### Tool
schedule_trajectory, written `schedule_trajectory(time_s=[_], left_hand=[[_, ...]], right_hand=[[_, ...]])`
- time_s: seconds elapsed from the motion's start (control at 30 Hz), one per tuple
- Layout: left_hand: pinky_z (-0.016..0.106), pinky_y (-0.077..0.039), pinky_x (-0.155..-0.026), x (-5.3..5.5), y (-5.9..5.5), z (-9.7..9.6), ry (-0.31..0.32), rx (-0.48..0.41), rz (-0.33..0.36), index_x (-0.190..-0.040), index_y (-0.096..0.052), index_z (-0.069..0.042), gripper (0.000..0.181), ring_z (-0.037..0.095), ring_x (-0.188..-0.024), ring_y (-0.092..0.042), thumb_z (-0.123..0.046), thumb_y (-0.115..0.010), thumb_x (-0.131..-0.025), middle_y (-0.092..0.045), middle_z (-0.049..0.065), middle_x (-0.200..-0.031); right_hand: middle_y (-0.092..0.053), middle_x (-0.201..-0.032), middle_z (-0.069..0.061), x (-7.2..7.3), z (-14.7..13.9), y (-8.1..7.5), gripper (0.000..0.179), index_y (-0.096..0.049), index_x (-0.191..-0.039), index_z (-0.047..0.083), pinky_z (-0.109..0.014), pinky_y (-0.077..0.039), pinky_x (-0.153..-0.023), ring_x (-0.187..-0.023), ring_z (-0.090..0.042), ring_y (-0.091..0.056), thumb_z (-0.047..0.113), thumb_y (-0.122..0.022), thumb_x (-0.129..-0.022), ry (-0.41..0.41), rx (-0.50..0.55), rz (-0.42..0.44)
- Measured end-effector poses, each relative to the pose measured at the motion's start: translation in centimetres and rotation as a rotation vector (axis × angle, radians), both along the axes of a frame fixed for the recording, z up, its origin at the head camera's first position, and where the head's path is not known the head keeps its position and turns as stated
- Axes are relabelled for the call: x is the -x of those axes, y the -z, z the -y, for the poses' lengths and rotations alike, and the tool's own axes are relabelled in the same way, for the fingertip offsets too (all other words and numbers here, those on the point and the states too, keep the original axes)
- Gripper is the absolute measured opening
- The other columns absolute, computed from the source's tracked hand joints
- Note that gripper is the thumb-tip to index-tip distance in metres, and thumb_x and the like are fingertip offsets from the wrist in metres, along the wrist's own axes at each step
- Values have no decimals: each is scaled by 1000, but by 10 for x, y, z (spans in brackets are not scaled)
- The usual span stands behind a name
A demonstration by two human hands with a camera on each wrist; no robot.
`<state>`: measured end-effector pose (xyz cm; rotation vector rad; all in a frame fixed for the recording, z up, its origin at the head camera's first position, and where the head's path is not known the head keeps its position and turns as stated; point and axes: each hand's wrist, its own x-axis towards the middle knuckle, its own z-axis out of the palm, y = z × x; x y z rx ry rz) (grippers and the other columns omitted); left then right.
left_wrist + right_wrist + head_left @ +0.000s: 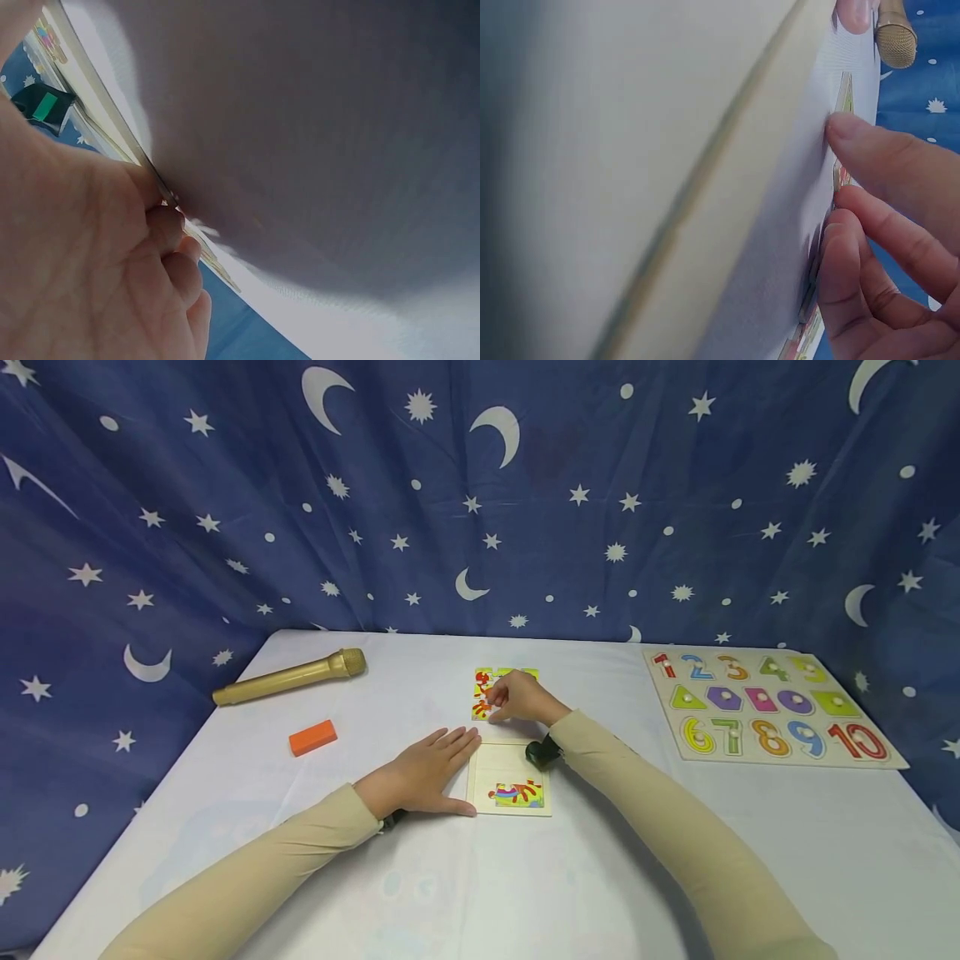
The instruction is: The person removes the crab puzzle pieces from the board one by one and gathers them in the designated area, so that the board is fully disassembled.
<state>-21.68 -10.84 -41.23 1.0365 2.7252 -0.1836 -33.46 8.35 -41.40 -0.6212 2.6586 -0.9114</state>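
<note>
A shallow wooden puzzle tray (506, 763) lies at the table's middle, with a joined, brightly printed puzzle section (528, 794) in its lower right corner. My left hand (429, 772) rests along the tray's left side, fingers extended and thumb spread to the near corner. Beyond the tray my right hand (521, 697) is over colourful puzzle pieces (482, 682), partly hiding them. In the right wrist view, the thumb (853, 129) and index finger (862, 206) are apart, their tips close to the edge of a piece (838, 177) seen between them.
A gold microphone (292, 677) lies at the back left, with an orange block (312, 738) in front of it. At the right is a wooden number and shape board (768, 707). A blue star-and-moon curtain (562, 552) hangs behind the white-covered table (600, 860).
</note>
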Motion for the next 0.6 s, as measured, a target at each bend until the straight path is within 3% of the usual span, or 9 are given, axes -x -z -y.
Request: schedule_trajectory(time_s=[0.6], left_hand=[[40, -20, -119, 0, 1, 0, 6, -1, -10, -150, -18, -5, 102, 24, -146, -19, -75, -44, -81, -17, 9, -158]], right_hand=[[-61, -72, -3, 2, 1, 1, 19, -70, -85, 1, -15, -42, -56, -64, -9, -50, 8, -81, -70, 24, -10, 5]])
